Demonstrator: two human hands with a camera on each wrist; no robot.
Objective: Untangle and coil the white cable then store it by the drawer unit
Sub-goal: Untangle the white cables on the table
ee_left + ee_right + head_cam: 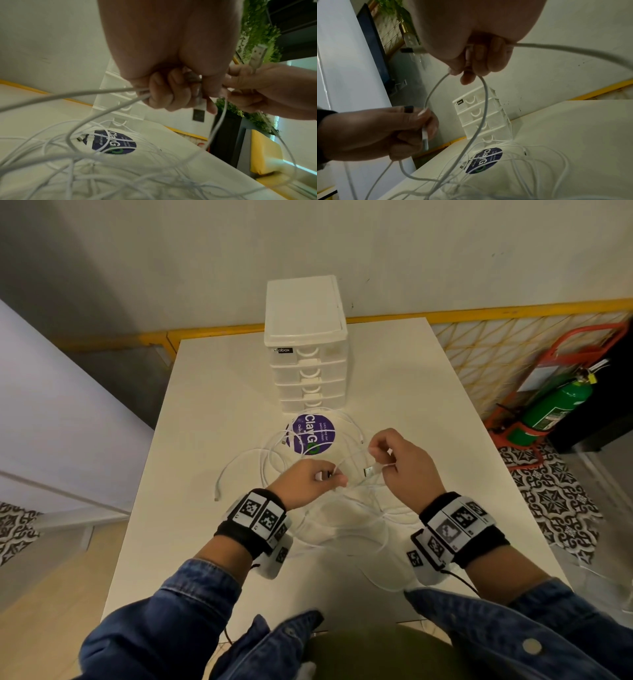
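1. My own palms block much of both wrist views, and I cannot tell how the strands of the white cable [342, 529] cross one another: white on a white table [445, 405], they nearly vanish from the head view. The loops under my forearms are partly covered by the wristbands.
2. The cable lies heaped at the middle of the table, in front of the drawer unit [306, 344], with loops over the round purple sticker [310, 434]. One loose end [216, 497] lies off toward the table's left edge. Bare tabletop shows on both sides of the drawer unit, which stands at the far edge by the wall.
3. My left hand [308, 479] is raised over the heap, fingers curled round two strands, with a plug [199, 106] pinched against my thumb.
4. My right hand [399, 463], just beside it, pinches the cable behind its USB plug [369, 472], whose metal tip points toward my left hand; a strand arcs between the two hands.
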